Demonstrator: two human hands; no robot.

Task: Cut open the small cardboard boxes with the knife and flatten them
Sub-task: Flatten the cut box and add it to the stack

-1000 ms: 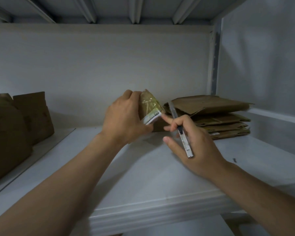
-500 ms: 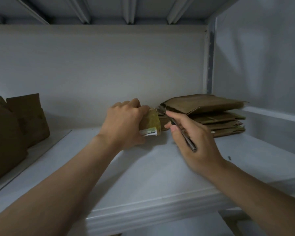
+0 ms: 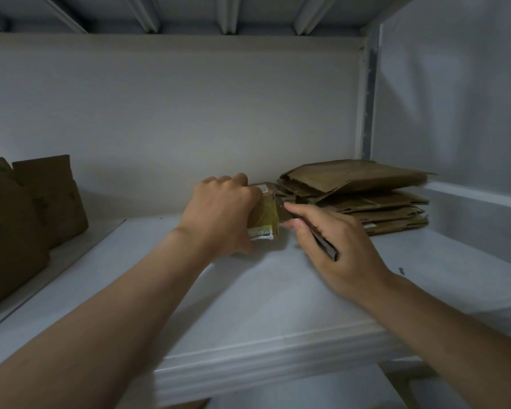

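A small brown cardboard box (image 3: 264, 212) wrapped in yellowish tape, with a white label at its lower corner, stands on the white shelf (image 3: 278, 290). My left hand (image 3: 222, 214) grips it from the left and top. My right hand (image 3: 331, 240) holds a slim utility knife (image 3: 322, 242) like a pen, its tip against the box's right side. The blade itself is hidden behind my fingers and the box.
A stack of flattened cardboard boxes (image 3: 363, 196) lies at the back right against the shelf upright (image 3: 366, 98). Several uncut brown boxes (image 3: 27, 214) stand at the left. The shelf's front lip (image 3: 278, 358) runs below my forearms.
The left hand has lowered the box from a tilted, raised pose down onto the shelf. The right hand has turned the knife and brought its tip to the box's right side.
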